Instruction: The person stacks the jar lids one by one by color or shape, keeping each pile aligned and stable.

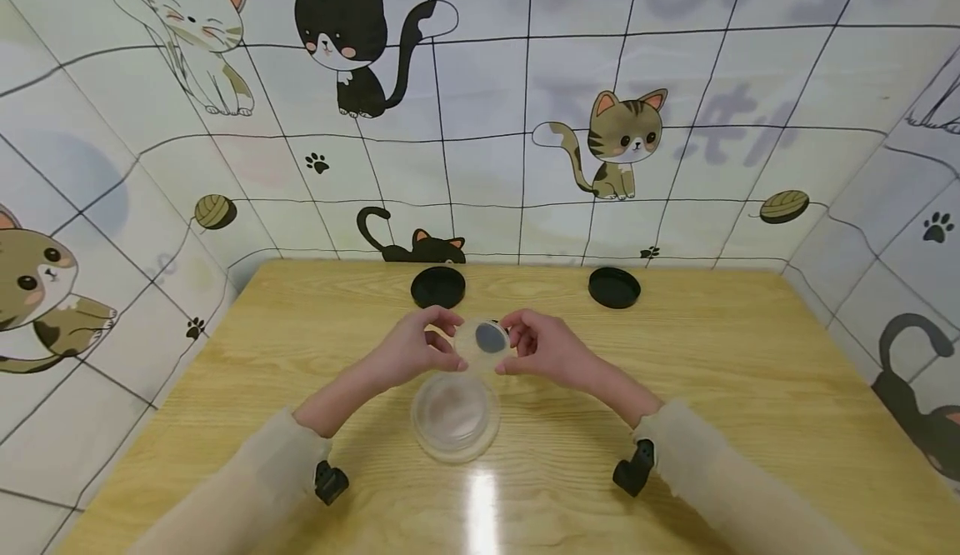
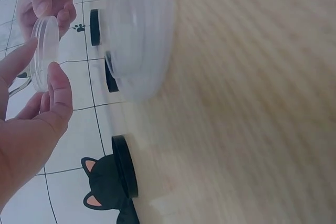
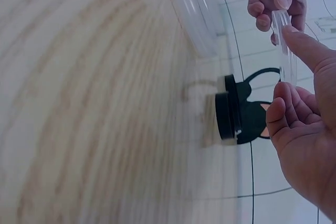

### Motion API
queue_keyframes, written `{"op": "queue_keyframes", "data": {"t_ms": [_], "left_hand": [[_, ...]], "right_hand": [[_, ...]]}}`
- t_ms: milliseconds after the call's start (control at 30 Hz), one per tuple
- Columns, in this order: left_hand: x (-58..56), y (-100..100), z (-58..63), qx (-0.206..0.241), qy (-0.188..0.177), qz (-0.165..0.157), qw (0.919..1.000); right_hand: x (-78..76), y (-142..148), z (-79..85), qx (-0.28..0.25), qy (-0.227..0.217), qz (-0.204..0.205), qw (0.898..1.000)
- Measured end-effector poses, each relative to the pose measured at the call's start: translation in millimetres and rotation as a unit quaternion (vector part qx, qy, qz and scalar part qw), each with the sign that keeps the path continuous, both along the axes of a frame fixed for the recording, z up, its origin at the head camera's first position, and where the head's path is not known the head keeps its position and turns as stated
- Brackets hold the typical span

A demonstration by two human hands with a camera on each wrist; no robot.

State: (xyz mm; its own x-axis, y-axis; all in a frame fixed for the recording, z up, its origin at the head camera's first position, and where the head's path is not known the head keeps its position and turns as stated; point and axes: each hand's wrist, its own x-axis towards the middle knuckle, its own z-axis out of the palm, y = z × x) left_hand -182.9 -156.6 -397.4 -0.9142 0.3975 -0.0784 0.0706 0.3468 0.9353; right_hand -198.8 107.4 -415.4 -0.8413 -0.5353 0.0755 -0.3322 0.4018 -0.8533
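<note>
Between my two hands a clear round plastic lid (image 1: pixel 474 357) is held up above the table. My left hand (image 1: pixel 422 343) pinches its left edge between thumb and fingers; my right hand (image 1: pixel 547 348) pinches the opposite edge. Through the lid a grey-looking round disc (image 1: pixel 491 337) shows in the head view. Both wrist views show the lid (image 2: pixel 47 51) edge-on, with a thin ridged rim. Just below the hands, a larger translucent round plastic container (image 1: pixel 455 417) stands on the table.
Two flat black round lids (image 1: pixel 438 287) (image 1: pixel 614 288) lie near the back of the wooden table (image 1: pixel 720 388). A cloth with cat drawings (image 1: pixel 480 163) hangs behind the table and along both sides. Glare shows on the table's front part.
</note>
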Motion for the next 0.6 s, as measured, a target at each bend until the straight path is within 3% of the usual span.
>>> {"op": "queue_keyframes", "data": {"t_ms": [367,600], "left_hand": [[33.9,-25.2,-12.6,-0.025,-0.008,-0.001,0.9997],[48.1,-30.8,-19.9,-0.04,0.003,-0.002,0.9992]], "right_hand": [[21.9,-24.6,-6.5,0.011,-0.013,0.066,0.998],[29.2,-31.4,-12.6,0.029,-0.014,0.088,0.996]]}}
